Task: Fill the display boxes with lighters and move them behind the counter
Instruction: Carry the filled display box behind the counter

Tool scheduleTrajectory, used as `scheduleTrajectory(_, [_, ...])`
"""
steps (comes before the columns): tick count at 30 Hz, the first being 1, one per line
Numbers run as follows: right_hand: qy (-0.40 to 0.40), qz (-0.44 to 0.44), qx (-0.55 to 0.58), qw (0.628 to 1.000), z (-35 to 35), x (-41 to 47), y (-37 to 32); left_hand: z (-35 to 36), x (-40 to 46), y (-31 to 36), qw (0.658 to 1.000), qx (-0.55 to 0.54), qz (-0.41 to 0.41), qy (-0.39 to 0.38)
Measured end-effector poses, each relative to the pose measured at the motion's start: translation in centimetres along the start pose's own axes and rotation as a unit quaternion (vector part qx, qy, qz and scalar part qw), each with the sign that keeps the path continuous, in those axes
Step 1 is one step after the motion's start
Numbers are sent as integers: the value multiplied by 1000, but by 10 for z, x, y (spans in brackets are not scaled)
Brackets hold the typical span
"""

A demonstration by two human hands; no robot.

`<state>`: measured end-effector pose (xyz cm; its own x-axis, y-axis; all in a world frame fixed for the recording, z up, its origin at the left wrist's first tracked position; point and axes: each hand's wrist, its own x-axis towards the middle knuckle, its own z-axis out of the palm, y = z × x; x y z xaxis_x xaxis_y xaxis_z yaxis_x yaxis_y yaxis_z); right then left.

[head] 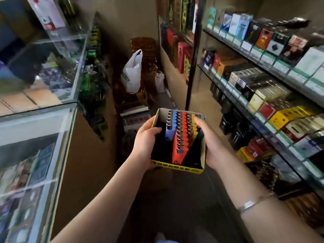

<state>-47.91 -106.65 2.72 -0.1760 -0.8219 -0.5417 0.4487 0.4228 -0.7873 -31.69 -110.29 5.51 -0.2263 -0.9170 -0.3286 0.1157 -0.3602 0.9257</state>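
Observation:
A cardboard display box (177, 168) with a yellow printed front strip is held level in front of me, over the narrow aisle. Rows of lighters (178, 135) stand in it: blue, red and yellow ones with metal tops, and dark ones at the left side. My left hand (146, 143) grips the box's left wall, thumb inside over the rim. My right hand (209, 142) grips the right wall, thumb on the top edge. A thin bracelet sits on my right wrist.
A glass counter case (40, 106) runs along the left. Shelves of cigarette packs (273, 79) fill the right wall. At the aisle's far end hang a white plastic bag (133, 72) and stacked boxes. A dark pole (192, 55) stands ahead.

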Motion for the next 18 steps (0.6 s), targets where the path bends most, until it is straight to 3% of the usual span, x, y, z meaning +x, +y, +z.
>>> scheduleTrajectory(7, [94, -21, 66, 993, -34, 81, -42, 58, 109, 7, 996, 37, -52, -63])
scheduleTrajectory(11, [106, -29, 105, 988, -55, 132, -66, 84, 170, 5, 989, 64, -80, -103])
scheduleTrajectory(15, [125, 4, 78, 989, -86, 201, -104, 122, 250, 7, 976, 70, -130, -158])
scheduleTrajectory(18, [146, 20, 47, 988, -107, 251, -124, 141, 302, 2, 972, 73, -168, -145])
